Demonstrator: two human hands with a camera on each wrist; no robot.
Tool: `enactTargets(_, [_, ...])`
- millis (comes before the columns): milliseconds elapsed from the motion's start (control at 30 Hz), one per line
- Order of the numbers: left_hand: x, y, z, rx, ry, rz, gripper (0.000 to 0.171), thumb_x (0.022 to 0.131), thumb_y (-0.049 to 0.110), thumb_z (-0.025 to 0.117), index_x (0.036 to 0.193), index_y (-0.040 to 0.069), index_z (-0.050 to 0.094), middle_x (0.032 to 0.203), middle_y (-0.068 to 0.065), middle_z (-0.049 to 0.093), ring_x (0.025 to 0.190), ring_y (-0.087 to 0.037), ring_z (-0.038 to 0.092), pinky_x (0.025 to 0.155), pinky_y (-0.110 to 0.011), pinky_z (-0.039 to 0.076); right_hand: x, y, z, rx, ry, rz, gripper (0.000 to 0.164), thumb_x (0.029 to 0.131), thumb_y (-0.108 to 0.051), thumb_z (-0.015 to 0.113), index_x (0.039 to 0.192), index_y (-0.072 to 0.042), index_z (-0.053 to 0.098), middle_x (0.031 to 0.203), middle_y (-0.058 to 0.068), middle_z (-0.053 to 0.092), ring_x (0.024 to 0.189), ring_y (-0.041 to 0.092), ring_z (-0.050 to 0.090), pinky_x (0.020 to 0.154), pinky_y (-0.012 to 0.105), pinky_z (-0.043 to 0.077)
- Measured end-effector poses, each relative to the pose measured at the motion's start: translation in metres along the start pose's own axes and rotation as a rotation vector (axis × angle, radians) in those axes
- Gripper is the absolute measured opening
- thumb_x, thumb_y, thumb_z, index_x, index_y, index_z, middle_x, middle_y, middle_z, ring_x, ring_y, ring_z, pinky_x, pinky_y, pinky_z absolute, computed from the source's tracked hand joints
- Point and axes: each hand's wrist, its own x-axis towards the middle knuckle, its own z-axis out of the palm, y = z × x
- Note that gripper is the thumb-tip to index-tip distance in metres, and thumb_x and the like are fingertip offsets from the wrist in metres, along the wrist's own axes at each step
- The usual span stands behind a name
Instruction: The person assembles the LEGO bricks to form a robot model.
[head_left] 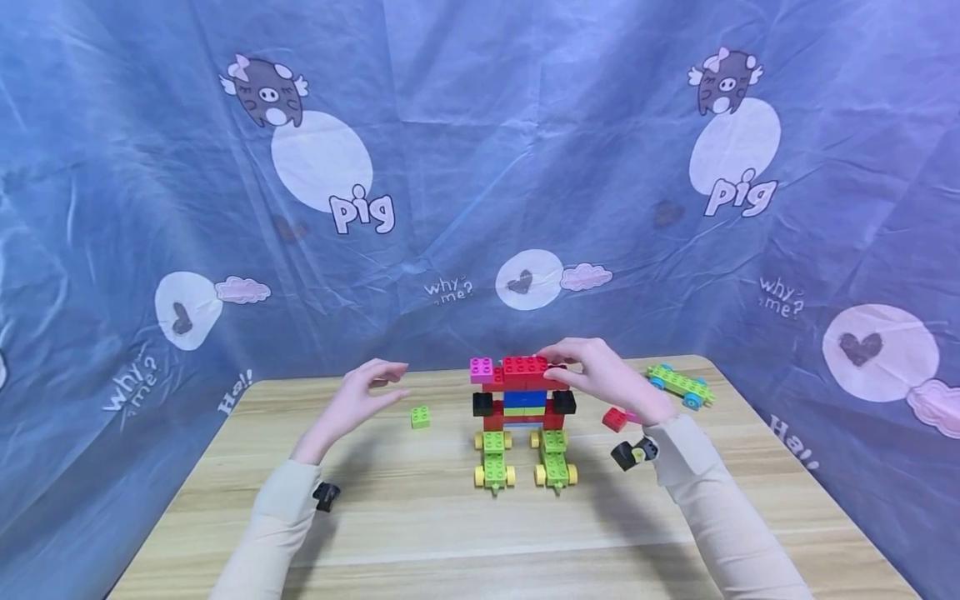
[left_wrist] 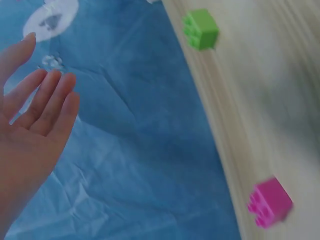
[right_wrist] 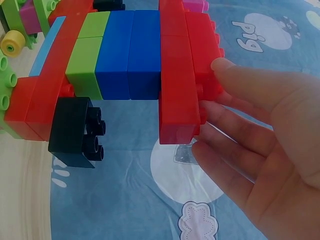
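A figure of stacked toy building blocks stands on two green wheeled bases (head_left: 494,472) with yellow wheels. Its upper part has red, blue (right_wrist: 145,55), green and black blocks (right_wrist: 72,132), with a pink block (head_left: 481,369) on top at the left. My right hand (head_left: 600,375) is at the top right and pinches the large red block (right_wrist: 200,50) there, thumb in front and index finger partly hidden behind. My left hand (head_left: 363,404) hovers over the table's left side, holding nothing, fingers loosely bent. Near it lies a loose green block (head_left: 420,417).
A green wheeled base with blue wheels (head_left: 681,386) is at the table's back right. Closer in lie a red block (head_left: 614,418) and a pink piece partly hidden by the right wrist. The left wrist view has another pink block (left_wrist: 272,202). Blue printed cloth surrounds the wooden table (head_left: 420,533).
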Motion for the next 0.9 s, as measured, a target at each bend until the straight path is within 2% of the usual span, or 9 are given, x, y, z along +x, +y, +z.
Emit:
enactTargets(167, [-0.011, -0.016, -0.007, 0.060, 0.012, -0.022, 0.040, 0.080, 0.017, 0.073, 0.116, 0.004, 0.063, 0.111, -0.014, 0.065, 0.100, -0.028, 0.062, 0.091, -0.042, 0.052, 0.000, 0.001, -0.001, -0.015, 0.004, -0.001, 0.034, 0.084, -0.024, 0.069, 0.115, -0.011, 0.066, 0.104, 0.001, 0.071, 0.091, 0.013, 0.066, 0.080, 0.032, 0.057])
enactTargets(567, [-0.046, -0.049, -0.027, 0.287, 0.044, -0.039, 0.041, 0.077, 0.010, 0.074, 0.114, -0.004, 0.062, 0.108, -0.018, 0.066, 0.098, -0.033, 0.063, 0.084, -0.048, 0.052, 0.000, 0.002, -0.001, -0.016, -0.007, -0.003, 0.035, 0.084, -0.024, 0.070, 0.116, -0.010, 0.066, 0.105, 0.001, 0.071, 0.091, 0.013, 0.066, 0.080, 0.031, 0.057])
enactTargets(667, [-0.053, -0.056, -0.033, 0.325, 0.036, -0.069, 0.043, 0.077, 0.011, 0.074, 0.115, -0.005, 0.061, 0.110, -0.020, 0.065, 0.099, -0.034, 0.062, 0.084, -0.049, 0.052, 0.001, 0.001, -0.001, -0.019, -0.005, -0.003, 0.034, 0.084, -0.024, 0.070, 0.115, -0.011, 0.066, 0.105, 0.001, 0.071, 0.091, 0.013, 0.066, 0.080, 0.031, 0.057])
enactTargets(900, [-0.068, -0.072, -0.042, 0.372, -0.033, -0.152, 0.051, 0.078, 0.011, 0.072, 0.122, -0.008, 0.056, 0.118, -0.028, 0.060, 0.106, -0.043, 0.058, 0.093, -0.055, 0.046, 0.000, 0.000, -0.001, -0.024, -0.005, 0.003, 0.034, 0.084, -0.024, 0.070, 0.115, -0.012, 0.066, 0.104, 0.001, 0.071, 0.090, 0.012, 0.065, 0.079, 0.030, 0.057])
